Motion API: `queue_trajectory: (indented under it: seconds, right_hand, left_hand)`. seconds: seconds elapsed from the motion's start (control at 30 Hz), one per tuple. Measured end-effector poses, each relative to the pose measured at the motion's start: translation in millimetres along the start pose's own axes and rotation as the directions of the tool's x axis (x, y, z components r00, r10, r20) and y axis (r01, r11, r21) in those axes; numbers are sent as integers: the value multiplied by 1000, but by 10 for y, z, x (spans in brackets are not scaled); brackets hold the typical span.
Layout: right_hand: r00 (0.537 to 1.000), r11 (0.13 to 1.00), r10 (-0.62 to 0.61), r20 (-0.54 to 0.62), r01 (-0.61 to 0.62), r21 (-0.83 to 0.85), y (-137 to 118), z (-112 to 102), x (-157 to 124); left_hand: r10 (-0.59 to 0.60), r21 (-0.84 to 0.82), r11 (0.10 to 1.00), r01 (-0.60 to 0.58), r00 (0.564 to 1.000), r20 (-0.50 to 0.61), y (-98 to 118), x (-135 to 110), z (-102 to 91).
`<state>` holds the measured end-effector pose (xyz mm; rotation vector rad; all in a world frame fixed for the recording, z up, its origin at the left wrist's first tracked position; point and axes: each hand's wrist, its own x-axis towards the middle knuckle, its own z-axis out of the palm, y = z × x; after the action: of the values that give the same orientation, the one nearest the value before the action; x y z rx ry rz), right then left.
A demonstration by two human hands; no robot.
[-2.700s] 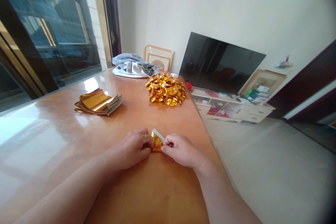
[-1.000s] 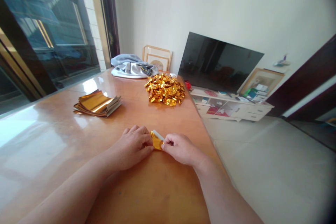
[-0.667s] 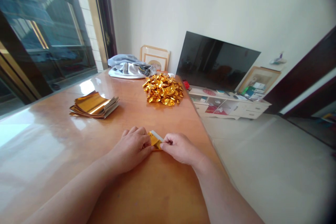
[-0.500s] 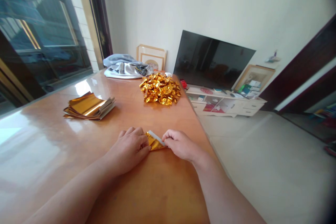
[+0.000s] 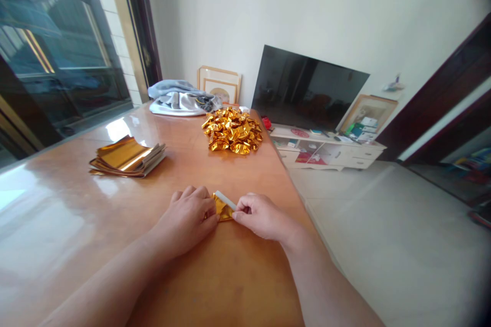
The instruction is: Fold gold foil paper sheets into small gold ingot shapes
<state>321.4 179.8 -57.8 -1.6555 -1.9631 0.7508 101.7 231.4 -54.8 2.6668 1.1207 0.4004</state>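
Observation:
A small piece of gold foil paper [image 5: 223,208], partly folded with a white underside edge showing, lies on the wooden table [image 5: 215,276] between my hands. My left hand [image 5: 185,219] presses down on its left side with curled fingers. My right hand [image 5: 259,216] pinches its right edge with thumb and fingers closed. Most of the foil piece is hidden under my fingers.
A stack of flat gold foil sheets [image 5: 126,156] lies at the left. A heap of folded gold foil pieces [image 5: 232,130] sits further back, with grey cloth [image 5: 180,102] behind it. The table's right edge drops to a tiled floor; a TV [image 5: 307,91] leans against the wall.
Both hands stay on the foil piece, with my right fingers shifting slightly along its edge. The view has turned a little to the right, so everything sits further left.

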Motion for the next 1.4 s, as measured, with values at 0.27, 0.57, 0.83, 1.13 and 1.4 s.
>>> queue_trajectory:
  seconds: [0.27, 0.57, 0.83, 1.13, 1.4]
  right_hand:
    - [990, 986, 130, -50, -135, -95, 3, 69, 18]
    - [987, 983, 140, -84, -149, -112, 5, 96, 30]
    - [986, 982, 153, -65, -159, -100, 2, 84, 23]
    - [990, 985, 132, -58, -137, -103, -42, 62, -5]
    - [992, 992, 108, -68, -111, -53, 22, 50, -15]
  left_hand:
    - [-41, 13, 999, 41, 999, -12, 1, 19, 43]
    - [-59, 7, 998, 59, 998, -9, -8, 22, 57]
    - [-68, 10, 998, 68, 998, -1, -13, 26, 57]
    - [-117, 58, 991, 117, 993, 5, 0, 76, 95]
    - [-117, 63, 991, 117, 993, 5, -3, 70, 101]
